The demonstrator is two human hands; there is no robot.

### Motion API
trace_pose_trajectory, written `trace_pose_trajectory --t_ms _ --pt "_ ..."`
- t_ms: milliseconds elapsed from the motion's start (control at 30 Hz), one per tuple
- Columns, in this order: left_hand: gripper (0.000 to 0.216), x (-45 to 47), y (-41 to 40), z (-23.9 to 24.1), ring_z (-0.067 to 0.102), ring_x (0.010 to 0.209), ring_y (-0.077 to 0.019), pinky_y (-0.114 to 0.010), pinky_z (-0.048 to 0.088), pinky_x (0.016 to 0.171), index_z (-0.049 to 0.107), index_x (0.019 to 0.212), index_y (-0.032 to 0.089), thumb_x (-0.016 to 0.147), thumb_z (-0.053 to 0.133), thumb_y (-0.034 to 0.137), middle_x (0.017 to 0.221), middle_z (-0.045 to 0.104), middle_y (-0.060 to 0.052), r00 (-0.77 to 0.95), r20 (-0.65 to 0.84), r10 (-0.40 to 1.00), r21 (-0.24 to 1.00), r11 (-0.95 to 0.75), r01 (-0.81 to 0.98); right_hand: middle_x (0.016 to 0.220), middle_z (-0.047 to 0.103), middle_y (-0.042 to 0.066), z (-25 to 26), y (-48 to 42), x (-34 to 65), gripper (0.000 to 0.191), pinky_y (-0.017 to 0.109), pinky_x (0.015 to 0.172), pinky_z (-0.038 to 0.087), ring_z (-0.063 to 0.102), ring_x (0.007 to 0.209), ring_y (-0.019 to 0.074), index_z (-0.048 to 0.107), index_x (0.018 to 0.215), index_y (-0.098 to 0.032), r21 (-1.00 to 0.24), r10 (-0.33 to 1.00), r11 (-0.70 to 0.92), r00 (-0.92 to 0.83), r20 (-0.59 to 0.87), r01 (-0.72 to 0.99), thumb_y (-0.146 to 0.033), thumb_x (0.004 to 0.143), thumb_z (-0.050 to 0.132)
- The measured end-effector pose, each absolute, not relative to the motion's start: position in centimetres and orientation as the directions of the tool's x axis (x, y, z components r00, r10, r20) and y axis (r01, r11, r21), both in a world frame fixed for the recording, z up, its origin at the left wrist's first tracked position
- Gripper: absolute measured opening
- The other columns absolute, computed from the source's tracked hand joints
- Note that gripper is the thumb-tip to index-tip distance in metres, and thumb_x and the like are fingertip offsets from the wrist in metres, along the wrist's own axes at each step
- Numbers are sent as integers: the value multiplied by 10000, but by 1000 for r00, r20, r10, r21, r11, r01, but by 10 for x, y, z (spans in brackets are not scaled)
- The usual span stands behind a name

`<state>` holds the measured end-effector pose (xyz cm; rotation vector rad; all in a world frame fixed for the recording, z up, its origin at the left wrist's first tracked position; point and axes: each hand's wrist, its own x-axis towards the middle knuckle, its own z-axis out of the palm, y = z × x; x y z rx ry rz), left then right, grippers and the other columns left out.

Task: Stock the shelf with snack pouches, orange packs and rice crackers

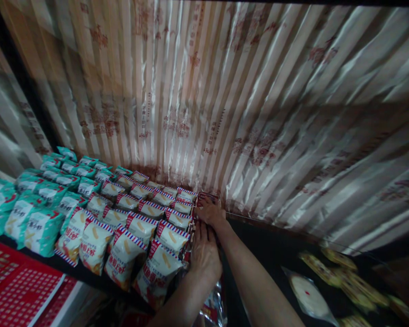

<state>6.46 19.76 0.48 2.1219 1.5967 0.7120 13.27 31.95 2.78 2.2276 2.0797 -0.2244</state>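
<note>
A narrow row of dark red, shiny packages (213, 305) runs from the shelf's front toward the back, just right of the white bags. My left hand (204, 252) lies on this row with its fingers stretched forward and together. Farther back, my right hand (210, 211) rests on the red package at the far end (207, 196), its fingers laid across toward the left. Neither hand visibly grips anything. White snack bags with red print (157, 268) stand in several rows close by my left hand. My hands and forearms hide much of the red row.
Teal snack bags (42, 229) fill the shelf's left side. A red basket (18, 281) is below at the lower left. On the black shelf surface (255, 254) to the right lie a flat pale packet (308, 295) and several yellow packets (357, 286). Printed wrapping (204, 113) covers the back.
</note>
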Motion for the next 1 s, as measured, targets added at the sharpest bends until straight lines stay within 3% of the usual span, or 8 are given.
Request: trace_pose_trajectory --t_ms 233,633,1000 --pt "570 63 199 5 245 1354 -344 -481 240 1118 371 1356 12 798 407 124 1426 349 -221 212 144 967 599 -255 759 1335 521 62 38 321 128 530 567 953 309 397 1246 364 503 1273 -295 -4 977 -83 80 -198 997 -512 807 377" --pt "584 62 197 11 218 1368 -328 -463 214 1135 383 1349 -1 771 417 83 1431 343 -222 180 169 969 648 -247 721 1401 448 20 32 322 127 544 557 1041 125 345 1271 354 446 1329 -322 48 995 9 -4 -98 999 -506 821 382" --pt "578 66 196 12 241 1359 -333 -496 239 1119 400 1341 22 765 419 52 1419 364 -221 136 217 967 614 -243 751 1359 483 117 35 325 130 462 541 1057 96 331 1294 315 603 1165 -225 -2 996 76 -76 37 997 -490 808 476"
